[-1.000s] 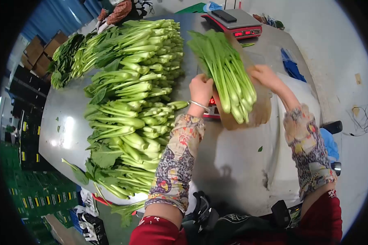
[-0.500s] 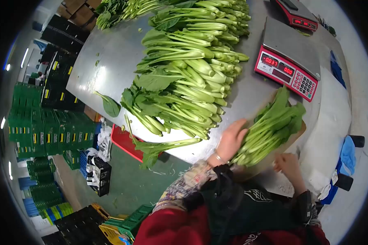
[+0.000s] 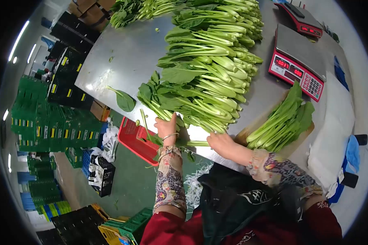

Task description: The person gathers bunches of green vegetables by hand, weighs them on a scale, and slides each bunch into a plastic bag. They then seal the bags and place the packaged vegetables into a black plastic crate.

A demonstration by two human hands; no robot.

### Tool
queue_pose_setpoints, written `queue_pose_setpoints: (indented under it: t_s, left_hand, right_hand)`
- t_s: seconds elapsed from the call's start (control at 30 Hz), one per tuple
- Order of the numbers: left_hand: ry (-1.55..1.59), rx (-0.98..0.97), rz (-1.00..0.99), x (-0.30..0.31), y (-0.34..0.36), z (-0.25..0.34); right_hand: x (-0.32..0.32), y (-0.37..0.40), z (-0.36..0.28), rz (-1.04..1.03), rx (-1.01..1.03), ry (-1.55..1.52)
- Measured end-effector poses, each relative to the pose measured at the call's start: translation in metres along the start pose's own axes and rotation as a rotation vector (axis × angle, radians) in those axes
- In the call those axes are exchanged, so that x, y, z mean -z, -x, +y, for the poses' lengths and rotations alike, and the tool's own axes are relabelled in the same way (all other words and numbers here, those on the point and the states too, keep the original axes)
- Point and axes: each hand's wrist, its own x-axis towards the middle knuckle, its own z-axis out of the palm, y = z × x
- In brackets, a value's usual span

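Note:
My left hand (image 3: 166,127) touches the near left end of a long row of leafy green stalks (image 3: 208,90), its thumb apart from the fingers. At the stem ends of the same row, my right hand (image 3: 221,143) is bent over the stems, and its fingertips are hidden. A loose green stalk (image 3: 194,143) runs along the table edge between the two hands, with one end behind my right hand. Apart from both hands, a separate bunch of greens (image 3: 274,126) lies on a brown board at the right.
Two red scales stand at the right, the nearer scale (image 3: 296,65) showing lit digits. A red basket (image 3: 131,139) sits below the metal table's edge (image 3: 90,92). One loose leaf (image 3: 124,101) lies on the table. Green crates (image 3: 37,110) are stacked at the left.
Both hands have left the separate bunch, which stays on the board. They have moved left to the near end of the row of greens. The view has shifted slightly.

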Motion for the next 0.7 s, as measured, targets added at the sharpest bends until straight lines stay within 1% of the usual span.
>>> queue_pose_setpoints:
  t_s: [0.07,0.13,0.2,0.23,0.27,0.3,0.33,0.4,0.43,0.47,0.5,0.53,0.6,0.63,0.7]
  left_hand:
    - [0.069,0.018,-0.066,-0.004,-0.013,-0.008]
    - [0.217,-0.016,-0.115,0.004,-0.013,-0.013]
    - [0.376,-0.048,-0.174,-0.001,-0.018,-0.029]
    - [0.518,0.050,-0.259,0.008,-0.013,-0.024]
    - [0.718,0.059,-0.289,0.018,-0.003,-0.020]
    - [0.991,0.134,-0.406,0.016,-0.008,-0.032]
    - [1.261,0.212,-0.530,0.020,-0.009,-0.036]
    - [1.502,0.107,-0.450,0.035,0.004,-0.032]
    - [1.534,0.015,-0.425,0.038,0.009,-0.030]
    - [1.565,-0.072,-0.405,0.041,0.014,-0.025]
    - [1.531,-0.189,-0.413,0.057,0.036,-0.002]
    - [1.512,-0.237,-0.441,0.070,0.061,0.023]
    - [1.409,-0.413,-0.530,0.072,0.096,0.053]
    - [1.284,-0.443,-0.663,0.068,0.110,0.059]
    - [1.141,-0.635,-0.838,0.040,0.142,0.077]
  right_hand:
    - [0.021,0.026,-0.004,-0.055,-0.011,-0.058]
    - [0.050,0.054,0.001,-0.030,-0.034,-0.110]
    - [0.081,0.077,0.001,0.057,-0.119,-0.208]
    - [0.088,0.087,0.003,0.125,-0.148,-0.244]
    - [0.095,0.096,0.005,0.197,-0.180,-0.277]
    - [0.099,0.103,0.007,0.270,-0.216,-0.307]
    - [0.103,0.104,0.010,0.302,-0.262,-0.333]
    - [0.114,0.103,0.018,0.371,-0.363,-0.391]
    - [0.118,0.098,0.023,0.471,-0.331,-0.352]
    - [0.127,0.092,0.028,0.518,-0.337,-0.366]
    - [0.138,0.087,0.031,0.568,-0.348,-0.376]
    - [0.145,0.085,0.033,0.591,-0.401,-0.404]
    - [0.157,0.089,0.035,0.642,-0.501,-0.463]
    - [0.154,0.099,0.036,0.713,-0.561,-0.562]
    - [0.139,0.117,0.035,0.854,-0.661,-0.768]
